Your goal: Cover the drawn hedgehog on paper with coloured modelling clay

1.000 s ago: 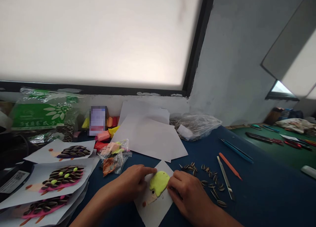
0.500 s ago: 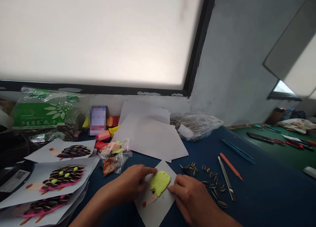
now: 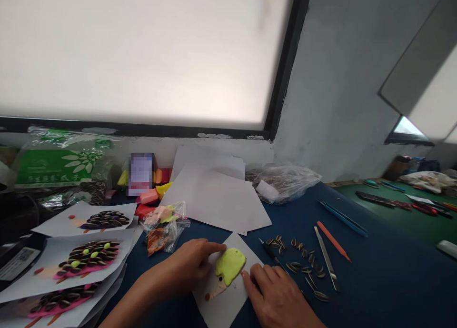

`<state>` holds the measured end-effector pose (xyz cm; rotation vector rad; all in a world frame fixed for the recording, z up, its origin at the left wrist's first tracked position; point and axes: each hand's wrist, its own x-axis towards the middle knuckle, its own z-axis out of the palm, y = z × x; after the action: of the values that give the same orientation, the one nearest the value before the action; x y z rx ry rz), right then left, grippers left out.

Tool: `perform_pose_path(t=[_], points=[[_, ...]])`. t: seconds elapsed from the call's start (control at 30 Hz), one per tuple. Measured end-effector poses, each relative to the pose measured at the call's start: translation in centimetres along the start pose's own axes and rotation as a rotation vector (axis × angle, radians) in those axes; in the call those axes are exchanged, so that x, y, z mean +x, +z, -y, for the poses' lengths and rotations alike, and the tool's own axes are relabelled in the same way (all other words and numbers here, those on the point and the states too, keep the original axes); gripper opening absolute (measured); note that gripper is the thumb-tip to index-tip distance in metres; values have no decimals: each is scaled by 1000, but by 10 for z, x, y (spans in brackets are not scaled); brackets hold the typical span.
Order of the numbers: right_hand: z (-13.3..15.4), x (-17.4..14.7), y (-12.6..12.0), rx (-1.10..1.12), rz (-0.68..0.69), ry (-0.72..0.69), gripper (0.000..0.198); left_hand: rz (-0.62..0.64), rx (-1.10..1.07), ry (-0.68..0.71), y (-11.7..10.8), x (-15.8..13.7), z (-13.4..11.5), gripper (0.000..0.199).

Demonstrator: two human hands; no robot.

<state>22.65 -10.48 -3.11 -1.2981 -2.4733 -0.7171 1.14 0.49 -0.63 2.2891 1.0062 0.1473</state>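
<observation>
A white sheet of paper [image 3: 225, 309] lies turned cornerwise on the blue table, bearing a hedgehog made of clay. Its yellow-green clay body [image 3: 230, 266] is flat, and a pale face with a dark eye and brown nose points down-left. My left hand [image 3: 194, 261] rests at the paper's left side, index finger stretched to the clay's upper edge, other fingers bent. My right hand [image 3: 273, 292] lies over the paper's right edge, fingers loosely apart, thumb close to the clay's lower right. Beside it lies a dark pen [image 3: 273, 255], partly hidden by the hand.
Striped sunflower seeds [image 3: 310, 261] lie to the right, by a metal blade tool [image 3: 326, 259], an orange tool [image 3: 333, 241] and blue tweezers [image 3: 342, 218]. Finished hedgehog sheets [image 3: 21, 275] overlap at left. Bagged clay [image 3: 166, 228], blank paper [image 3: 217, 194] and a seed bag [image 3: 53, 166] stand behind.
My right hand has shifted slightly, its fingers opening out from a closer grouping and uncovering more of the dark pen. The left index finger stays at the clay's top edge.
</observation>
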Motion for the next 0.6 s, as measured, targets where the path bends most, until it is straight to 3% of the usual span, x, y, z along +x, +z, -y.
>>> perform_pose_path(t=[0.3,0.47,0.6], points=[[-2,-1,-2,46,-1,32,25,-6,-17,19,1,0,2,55],[-3,-1,-5,111,169,38,36,-5,-28,26,0,-1,0,55],[-4,0,-5,116,196,48,38,-6,-36,26,-1,-1,-1,56]])
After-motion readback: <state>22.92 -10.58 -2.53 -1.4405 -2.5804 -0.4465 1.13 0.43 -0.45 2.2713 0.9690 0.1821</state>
